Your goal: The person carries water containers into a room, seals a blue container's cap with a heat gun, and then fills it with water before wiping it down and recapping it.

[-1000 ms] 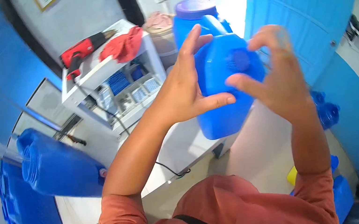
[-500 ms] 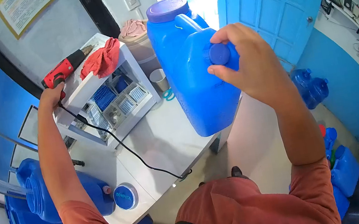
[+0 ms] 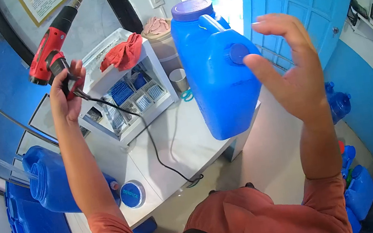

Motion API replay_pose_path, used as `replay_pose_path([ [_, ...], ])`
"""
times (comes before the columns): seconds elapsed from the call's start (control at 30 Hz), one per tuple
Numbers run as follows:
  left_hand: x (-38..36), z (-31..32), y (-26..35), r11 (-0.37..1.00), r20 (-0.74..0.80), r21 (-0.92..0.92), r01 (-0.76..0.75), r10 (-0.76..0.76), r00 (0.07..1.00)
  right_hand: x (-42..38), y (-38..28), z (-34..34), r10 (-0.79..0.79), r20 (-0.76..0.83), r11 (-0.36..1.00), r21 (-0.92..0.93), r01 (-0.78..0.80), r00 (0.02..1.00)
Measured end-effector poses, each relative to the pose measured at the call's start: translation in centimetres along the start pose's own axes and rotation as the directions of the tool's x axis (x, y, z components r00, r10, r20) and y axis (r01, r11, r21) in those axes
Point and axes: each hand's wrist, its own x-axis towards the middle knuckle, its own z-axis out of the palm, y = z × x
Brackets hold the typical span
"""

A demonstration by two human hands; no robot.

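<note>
My left hand [image 3: 68, 94] is wrapped round the handle of a red and black heat gun [image 3: 49, 54], its metal nozzle pointing up and away over a small white shelf unit [image 3: 135, 93]. A black cord [image 3: 154, 144] runs from the handle down across the white table. On the table's right side stands a large blue water jug [image 3: 225, 95], upright, with a wide purple lid [image 3: 192, 9] on top and a small round cap [image 3: 238, 53] on its side spout. Beside that cap my right hand [image 3: 294, 66] is open, thumb and fingers spread, the thumb tip right by the cap.
A red cloth [image 3: 122, 53] lies on the shelf unit. At left, an uncapped blue jug [image 3: 54, 178] has a clear hose at its mouth, with a round blue lid [image 3: 132, 194] nearby. More blue containers [image 3: 359, 191] stand at lower right; a blue door [image 3: 298, 4] is behind.
The heat gun has risen off the shelf unit in my left hand, its nozzle swinging upward. My right hand has opened and come away from the jug's small cap.
</note>
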Motion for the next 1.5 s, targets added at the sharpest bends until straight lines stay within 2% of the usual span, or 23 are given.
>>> replay_pose_path([
  [0.03,-1.7,1.5,0.2,0.981,0.079,-0.189,-0.036,0.052,0.996,0.2,-0.3,0.0,-0.004,-0.003,1.000,-0.002,0.004,1.000],
  [0.07,-2.5,2.0,-0.6,0.974,0.207,-0.203,-0.103,0.146,0.967,0.3,-0.7,0.1,-0.027,0.014,0.998,0.054,0.026,1.000],
  [0.13,-7.1,5.2,-1.5,0.958,0.206,0.028,-0.287,0.275,0.939,0.6,-1.7,0.1,-0.051,0.022,0.993,0.108,0.048,0.998],
  [0.2,-12.5,10.0,-2.3,0.938,0.249,-0.031,-0.347,0.343,0.906,0.7,-2.9,0.0,0.149,0.137,0.904,0.382,-0.191,0.979],
  [0.27,-17.4,13.5,-3.9,0.917,0.301,0.212,-0.337,0.267,0.916,-0.1,-2.9,0.1,0.188,0.205,0.849,0.458,-0.263,0.961],
  [0.33,-20.2,16.6,-8.4,0.698,0.446,0.278,-0.660,0.514,0.732,-0.9,-2.6,-0.1,0.150,0.257,0.739,0.612,-0.281,0.955],
  [0.4,-23.4,19.5,-10.5,0.340,0.680,0.389,-0.856,0.522,0.516,-2.3,-1.8,-1.4,-0.036,0.297,0.790,0.593,-0.155,0.954],
  [0.43,-24.1,21.4,-12.7,0.430,0.662,0.226,-0.874,0.591,0.462,-3.5,-1.2,-1.8,-0.041,0.300,0.788,0.596,-0.153,0.953],
  [0.47,-24.5,23.0,-13.6,0.494,0.629,0.051,-0.868,0.659,0.412,-4.9,-0.3,-1.9,0.097,0.226,0.728,0.648,-0.224,0.969],
  [0.5,-24.9,23.1,-13.5,0.495,0.628,0.056,-0.867,0.658,0.416,-6.3,0.7,-2.1,0.240,0.162,0.655,0.700,-0.283,0.957],
  [0.53,-25.3,23.4,-11.6,0.491,0.732,0.185,-0.851,0.509,0.453,-7.5,1.7,-2.7,0.384,0.108,0.571,0.753,-0.328,0.917],
  [0.57,-25.5,23.3,-10.5,0.462,0.802,0.312,-0.830,0.341,0.491,-8.3,2.8,-4.2,0.415,0.085,0.651,0.668,-0.361,0.906],
  [0.6,-24.7,22.7,-10.6,0.397,0.763,0.377,-0.837,0.379,0.524,-8.8,2.8,-6.3,0.484,0.065,0.586,0.717,-0.378,0.873],
  [0.73,-19.8,22.6,-10.2,0.237,0.539,0.661,-0.712,0.512,0.669,-12.7,7.2,-12.2,0.392,0.137,0.695,0.604,-0.391,0.910],
  [0.8,-18.9,23.6,-9.4,0.289,0.403,0.789,-0.542,0.424,0.811,-13.7,7.4,-13.2,0.385,0.123,0.701,0.606,-0.377,0.915],
  [0.93,-17.3,23.9,-9.7,0.274,0.387,0.834,-0.478,0.327,0.862,-16.1,8.2,-14.4,0.429,0.116,0.725,0.548,-0.418,0.896],
  [1.07,-14.7,22.1,-9.0,0.274,0.722,0.581,-0.767,0.262,0.640,-19.7,11.1,-15.7,0.508,0.270,0.592,0.580,-0.560,0.818],
  [1.1,-14.4,21.9,-8.8,0.281,0.816,0.482,-0.830,0.201,0.542,-21.4,12.7,-16.2,0.417,0.385,0.729,0.400,-0.556,0.823],
  [1.13,-14.6,22.1,-8.6,0.279,0.817,0.484,-0.830,0.197,0.543,-22.1,13.3,-16.1,0.339,0.505,0.842,0.213,-0.495,0.794],
  [1.17,-14.9,22.4,-8.2,0.277,0.795,0.514,-0.812,0.203,0.572,-22.4,13.6,-15.6,0.339,0.505,0.841,0.216,-0.497,0.794],
  [1.33,-14.3,22.5,-7.3,0.351,0.830,0.484,-0.802,0.107,0.548,-21.2,11.8,-11.6,0.163,0.317,0.980,-0.163,-0.116,0.934],
  [1.43,-13.8,22.2,-6.7,0.331,0.866,0.454,-0.827,0.054,0.497,-16.3,9.9,-11.0,0.037,0.231,0.985,-0.174,0.003,0.972],
  [1.5,-13.5,22.1,-6.4,0.303,0.889,0.435,-0.848,0.006,0.459,-18.8,11.0,-10.8,0.116,0.266,0.993,-0.050,-0.107,0.957],
])
